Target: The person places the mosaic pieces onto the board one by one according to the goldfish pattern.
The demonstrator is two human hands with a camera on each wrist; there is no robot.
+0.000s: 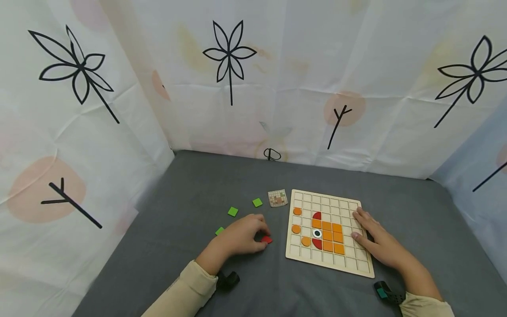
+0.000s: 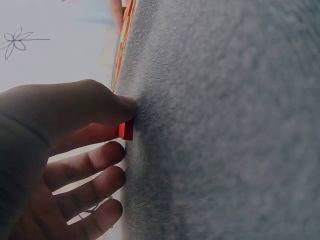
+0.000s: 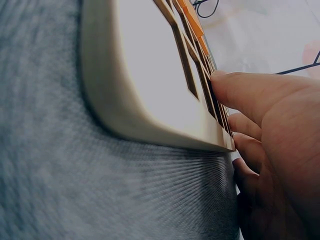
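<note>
Between thumb and index finger my left hand [image 1: 242, 235] pinches a small red tile [image 1: 267, 239], close over the grey cloth left of the board. The left wrist view shows the red tile [image 2: 126, 131] edge-on, with the other fingers loosely bent beside it. A wooden grid board [image 1: 328, 266] lies flat, bearing orange squares [image 1: 327, 236], orange discs [image 1: 297, 211], red quarter-round tiles [image 1: 317, 243] and an eye tile [image 1: 317, 234]. At the board's right edge rests my right hand [image 1: 376, 242], its fingers extended over the rim; the right wrist view shows them along the board's side [image 3: 165, 131].
Green square tiles [image 1: 233, 211] lie scattered beyond and beside the left hand. A small printed pattern card [image 1: 277, 198] sits by the board's far left corner. Grey cloth [image 1: 222, 176] covers the table, and a patterned white curtain [image 1: 277, 119] hangs behind it.
</note>
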